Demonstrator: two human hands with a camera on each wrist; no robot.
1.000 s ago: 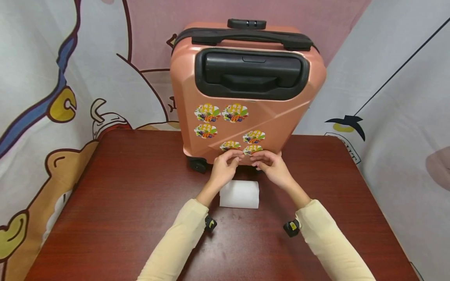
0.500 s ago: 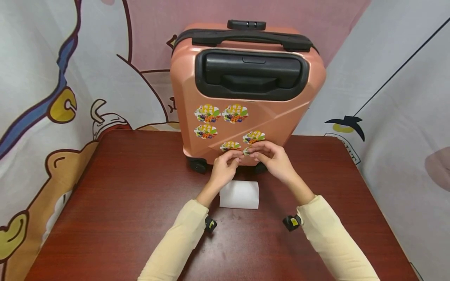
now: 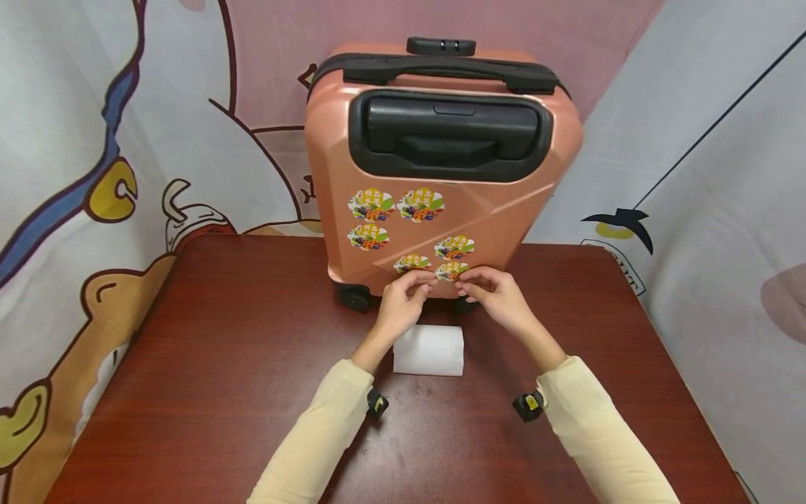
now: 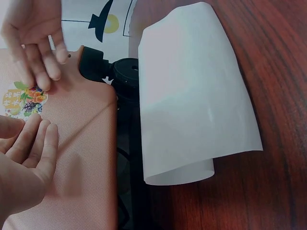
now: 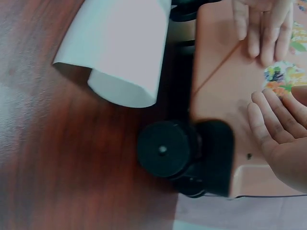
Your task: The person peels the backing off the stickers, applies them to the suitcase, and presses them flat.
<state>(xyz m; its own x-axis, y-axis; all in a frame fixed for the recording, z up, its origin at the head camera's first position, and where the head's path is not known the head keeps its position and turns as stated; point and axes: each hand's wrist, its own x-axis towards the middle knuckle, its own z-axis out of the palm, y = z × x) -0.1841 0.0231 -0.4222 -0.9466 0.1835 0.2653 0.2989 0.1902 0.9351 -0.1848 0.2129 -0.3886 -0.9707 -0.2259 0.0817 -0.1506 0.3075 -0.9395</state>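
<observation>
2 hands [image 3: 403, 302] [image 3: 497, 295] fingers straight, pressing sticker [image 3: 450, 270] on suitcase [image 3: 441, 210] | curled white sheet [image 3: 429, 350] just behind, on table [image 3: 220, 364]

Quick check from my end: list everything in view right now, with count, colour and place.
suitcase: one, rose-pink with black handles, upright at the table's far edge.
stickers: six, multicoloured flower shapes, on the suitcase's front face; the lowest right one is between the fingertips of both hands.
wheels: two seen, black, under the suitcase.
backing sheet: one, white, curled, lying on the table just in front of the suitcase.
table: one, dark red-brown wood grain.
backdrop cloth: cartoon print in white, pink and tan, behind and beside the table.
sleeves: two, cream.
left hand: fingers at the lowest stickers.
right hand: fingertips at the lowest right sticker's edge.
</observation>
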